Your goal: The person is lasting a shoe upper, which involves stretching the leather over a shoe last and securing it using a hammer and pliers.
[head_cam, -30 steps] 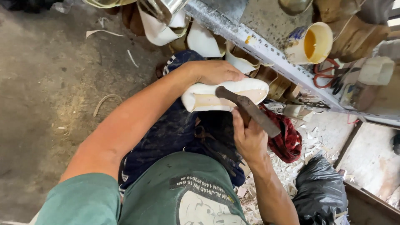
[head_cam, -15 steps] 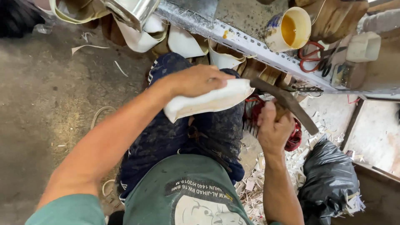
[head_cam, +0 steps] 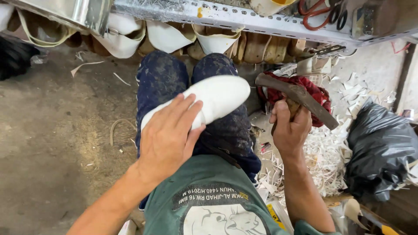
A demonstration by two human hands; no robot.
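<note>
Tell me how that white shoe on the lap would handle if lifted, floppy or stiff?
The white shoe probably stays stiff: it keeps a full rounded shape under the left hand. It may be slippery, as its surface looks smooth. Resting across the knees, it could tip if released.

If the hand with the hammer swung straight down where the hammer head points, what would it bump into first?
Probably the white shoe on the knees: the right hand holds the hammer beside it, head toward it. Depth is unclear.

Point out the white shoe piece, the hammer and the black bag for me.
white shoe piece [head_cam: 220,96], head view, bare toe end on the lap.
hammer [head_cam: 305,102], head view, middle of its rusty head.
black bag [head_cam: 383,148], head view, its bulging middle.
</note>
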